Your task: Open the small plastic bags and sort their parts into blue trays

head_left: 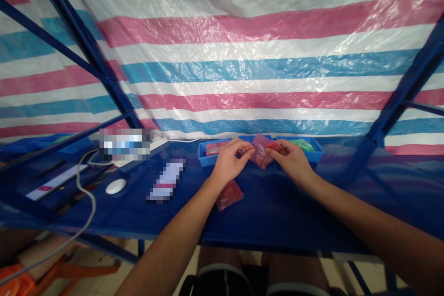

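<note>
A small pink see-through plastic bag [261,159] is held up over the desk between my two hands. My left hand [231,159] is closed, thumb and finger pinched at the bag's left edge. From the other side my right hand [293,159] pinches the bag, where a brighter red patch shows at the fingertips; I cannot tell if it is part of the bag or a separate piece. Below my left wrist a red flat packet [230,195] lies on the desk. Behind my hands stand a left blue bin [207,161] with red packets and a right blue bin [316,153] with green packets.
The blue desk [277,212] has a metal frame and a striped tarp [260,69] behind it. To the left lie a blurred-out phone [166,180], a white mouse-like object [115,186], a white cable [93,203] and a long white box [57,182]. Another person's limb shows at lower left.
</note>
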Demonstrator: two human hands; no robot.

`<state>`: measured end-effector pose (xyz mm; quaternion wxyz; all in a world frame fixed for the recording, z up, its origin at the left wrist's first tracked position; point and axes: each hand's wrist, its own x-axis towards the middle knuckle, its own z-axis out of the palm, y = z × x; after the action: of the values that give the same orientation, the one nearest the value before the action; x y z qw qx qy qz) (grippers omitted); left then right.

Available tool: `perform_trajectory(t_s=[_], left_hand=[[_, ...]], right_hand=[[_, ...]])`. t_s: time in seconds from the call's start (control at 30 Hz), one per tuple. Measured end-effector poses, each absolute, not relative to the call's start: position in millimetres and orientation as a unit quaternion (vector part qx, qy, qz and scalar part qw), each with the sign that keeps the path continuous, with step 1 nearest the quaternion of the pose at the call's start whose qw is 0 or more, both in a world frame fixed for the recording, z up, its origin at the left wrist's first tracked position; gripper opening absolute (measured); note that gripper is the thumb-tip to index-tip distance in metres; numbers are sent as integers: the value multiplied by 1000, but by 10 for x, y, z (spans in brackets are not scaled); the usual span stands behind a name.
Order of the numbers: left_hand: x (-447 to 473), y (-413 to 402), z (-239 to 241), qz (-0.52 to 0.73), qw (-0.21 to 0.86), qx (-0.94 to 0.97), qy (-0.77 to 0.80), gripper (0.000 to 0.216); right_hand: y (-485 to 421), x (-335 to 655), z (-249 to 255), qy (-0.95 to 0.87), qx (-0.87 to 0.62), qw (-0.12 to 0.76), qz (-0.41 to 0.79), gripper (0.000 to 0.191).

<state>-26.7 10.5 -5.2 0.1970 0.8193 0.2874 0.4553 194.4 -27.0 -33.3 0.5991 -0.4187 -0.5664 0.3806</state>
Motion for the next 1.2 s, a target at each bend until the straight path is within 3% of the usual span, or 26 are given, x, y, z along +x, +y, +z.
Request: perform_trajectory(t_s=[0.23, 0.5, 0.67, 0.8, 0.93, 1.1, 1.2], left_hand=[[-221, 28, -84, 410, 260, 835, 259, 42], [-246, 76, -73, 422, 226, 826, 297, 32], [-269, 101, -68, 411, 224, 834, 293, 25], [-298, 181, -108, 428, 282, 801, 309, 32], [-293, 208, -129, 432, 388, 760, 291, 38], [-278, 214, -133, 409, 436, 754, 273, 38], [-291, 263, -183, 383, 434, 764, 284, 35]], right_hand=[[-350, 1855, -267, -543, -375, 581, 476, 38], [-366, 1875, -231, -533, -346, 564, 527, 46], [-345, 1897, -253, -540, -371, 570, 497, 45], [-271, 1948, -299, -551, -424, 613, 376, 41], [-216, 1976, -342, -553, -403, 642, 345, 62], [-221, 1996, -359, -570, -409, 612, 365, 35], [-216, 2009, -379, -576, -430, 585, 376, 38]])
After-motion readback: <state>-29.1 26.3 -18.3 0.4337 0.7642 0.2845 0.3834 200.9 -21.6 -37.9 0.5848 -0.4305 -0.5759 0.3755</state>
